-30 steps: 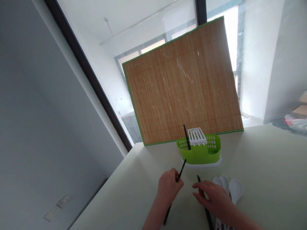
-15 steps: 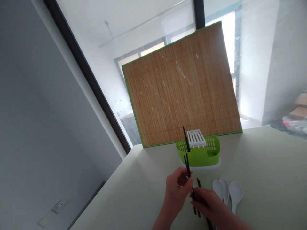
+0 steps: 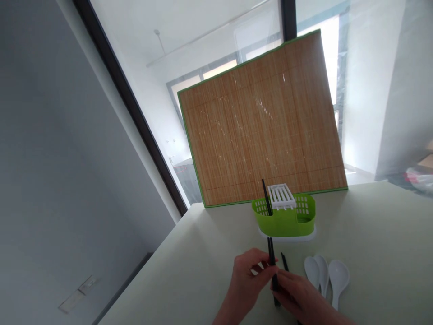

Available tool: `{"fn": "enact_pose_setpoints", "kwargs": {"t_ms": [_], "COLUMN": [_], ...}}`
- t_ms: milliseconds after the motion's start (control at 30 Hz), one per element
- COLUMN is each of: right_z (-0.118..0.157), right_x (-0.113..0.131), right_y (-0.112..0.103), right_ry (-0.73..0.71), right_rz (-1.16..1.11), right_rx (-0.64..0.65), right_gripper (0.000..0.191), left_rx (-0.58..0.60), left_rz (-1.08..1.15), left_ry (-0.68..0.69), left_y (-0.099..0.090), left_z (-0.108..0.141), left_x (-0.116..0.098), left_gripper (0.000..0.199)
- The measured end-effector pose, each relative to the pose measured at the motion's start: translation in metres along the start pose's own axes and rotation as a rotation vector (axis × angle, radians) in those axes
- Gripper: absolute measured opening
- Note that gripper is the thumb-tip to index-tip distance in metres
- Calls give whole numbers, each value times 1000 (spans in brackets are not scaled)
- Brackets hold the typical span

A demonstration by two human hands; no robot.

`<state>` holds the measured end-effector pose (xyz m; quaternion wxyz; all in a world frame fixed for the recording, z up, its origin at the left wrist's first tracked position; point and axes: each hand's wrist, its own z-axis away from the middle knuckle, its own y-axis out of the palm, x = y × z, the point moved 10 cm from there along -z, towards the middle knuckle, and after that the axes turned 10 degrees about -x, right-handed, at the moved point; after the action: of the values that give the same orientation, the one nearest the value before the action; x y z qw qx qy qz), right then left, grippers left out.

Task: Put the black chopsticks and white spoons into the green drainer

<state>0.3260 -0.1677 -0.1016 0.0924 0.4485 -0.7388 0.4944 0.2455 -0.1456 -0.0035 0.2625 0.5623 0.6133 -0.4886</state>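
My left hand [image 3: 252, 275] pinches a pair of black chopsticks [image 3: 271, 251] near their upper part. Lower down, my right hand [image 3: 292, 291] is closed round the same pair, which stands tilted above the table. Another black chopstick [image 3: 284, 262] lies on the table, partly hidden behind my right hand. Beyond my hands stands a green utensil basket [image 3: 284, 225] with a white base and a white slatted piece [image 3: 282, 196] across its middle. A black chopstick [image 3: 266, 197] leans upright in the basket's left compartment. Several white spoons [image 3: 338, 275] lie just right of my right hand.
A bamboo mat [image 3: 260, 126] with green edging stands upright behind the basket, before a glass pane. The pale table [image 3: 189, 271] ends at the left near a grey wall [image 3: 67, 180]. A plastic bag [image 3: 419, 180] lies beyond the table at the right.
The chopsticks in my hands have come down, and their tips now sit closer together and below the basket. The view has shifted slightly; the basket and spoons keep their places.
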Motion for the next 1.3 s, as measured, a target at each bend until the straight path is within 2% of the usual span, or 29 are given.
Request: {"fn": "enact_pose_setpoints", "kwargs": {"t_ms": [133,233,367,400,467,533,600,667,800,900,1067,1300], "right_z": [-2,-6,-8,-9,-9,-9,-9,-9,-8,-7,-5,-7], "right_x": [5,1,-5,-5,-3,1,6,11,17,17,15,15], "right_y": [-10,-26,-37,-37,-34,-30,-28,-28,-29,-29,-25,-19], "right_ry": [-7,40,51,40,13,-25,-70,-116,-208,-257,-292,-306], "right_rz": [44,59,96,110,139,173,213,257,321,361,423,481], "right_rx": [-13,-75,-125,-122,-106,-84,-72,-78,-117,-168,-197,-153], "right_gripper": [10,20,18,18,18,19,20,20,19,18,17,16], "left_rx": [-3,-119,-353,-389,-407,-383,-334,-278,-190,-120,-42,-12], "left_rz": [-35,1,56,77,118,97,-23,-131,-190,-198,-190,-184], "left_ry": [63,135,279,308,342,322,247,170,67,-9,-97,-149], "left_y": [-13,-45,-90,-95,-93,-80,-60,-42,-14,4,24,32], "left_z": [-7,-30,-86,-104,-141,-177,-207,-227,-240,-243,-246,-249], "left_x": [-20,-49,-91,-96,-94,-78,-49,-17,36,66,96,109], "left_gripper": [10,11,16,19,23,24,22,21,20,17,18,23]}}
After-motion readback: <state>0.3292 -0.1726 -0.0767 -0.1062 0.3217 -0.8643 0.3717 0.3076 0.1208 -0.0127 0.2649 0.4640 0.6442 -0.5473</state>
